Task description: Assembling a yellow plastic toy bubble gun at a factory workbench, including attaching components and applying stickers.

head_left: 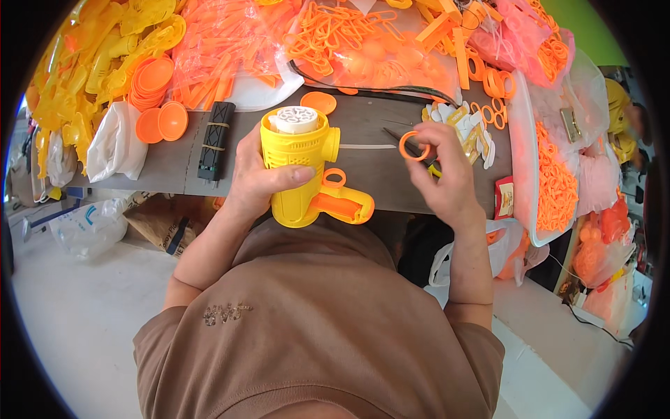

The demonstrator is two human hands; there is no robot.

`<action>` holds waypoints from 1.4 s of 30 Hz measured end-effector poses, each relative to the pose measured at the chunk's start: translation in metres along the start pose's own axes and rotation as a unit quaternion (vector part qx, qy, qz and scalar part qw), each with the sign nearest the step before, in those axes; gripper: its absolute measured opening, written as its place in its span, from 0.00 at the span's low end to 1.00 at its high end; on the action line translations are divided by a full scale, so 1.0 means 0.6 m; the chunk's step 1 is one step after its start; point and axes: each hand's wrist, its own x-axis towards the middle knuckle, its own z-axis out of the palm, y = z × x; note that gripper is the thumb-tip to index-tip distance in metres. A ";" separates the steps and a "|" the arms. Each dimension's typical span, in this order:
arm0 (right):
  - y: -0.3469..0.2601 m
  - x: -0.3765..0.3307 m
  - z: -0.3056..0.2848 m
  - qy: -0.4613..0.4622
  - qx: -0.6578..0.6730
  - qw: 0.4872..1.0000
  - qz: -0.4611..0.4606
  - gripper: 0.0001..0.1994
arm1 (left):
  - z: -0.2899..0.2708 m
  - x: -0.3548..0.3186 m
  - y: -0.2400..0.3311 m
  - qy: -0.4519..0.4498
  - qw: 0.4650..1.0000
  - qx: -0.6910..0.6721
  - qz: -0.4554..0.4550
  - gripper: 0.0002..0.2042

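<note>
Yellow housing (294, 200): smooth, glossy plastic. Orange ring (402, 148): smooth plastic. Tabletop (391, 185): matt. Shirt (328, 314): matt cloth. Clear bag (94, 230): crinkled, shiny plastic film.

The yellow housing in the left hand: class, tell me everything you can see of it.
The yellow housing is a rounded, plastic-looking barrel with small raised or cut patterns near its top. A white round insert with openings sits in its upper end. A short round stub juts right; below it, a yellow handle with an orange interior points right. The left hand grips it roughly upright at the table's near edge, thumb across the front.
</note>
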 end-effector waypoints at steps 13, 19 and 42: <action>-0.075 0.050 0.050 -0.112 0.132 0.984 -0.042 0.40 | 0.013 -0.014 0.003 -0.005 0.991 0.124 0.047 0.30; -0.073 0.030 0.081 -0.057 0.197 0.979 0.006 0.33 | 0.012 -0.021 -0.013 0.008 0.999 0.040 0.015 0.31; -0.101 -0.019 0.066 -0.115 0.203 0.971 -0.048 0.26 | 0.008 -0.065 -0.021 -0.078 0.977 0.145 0.139 0.41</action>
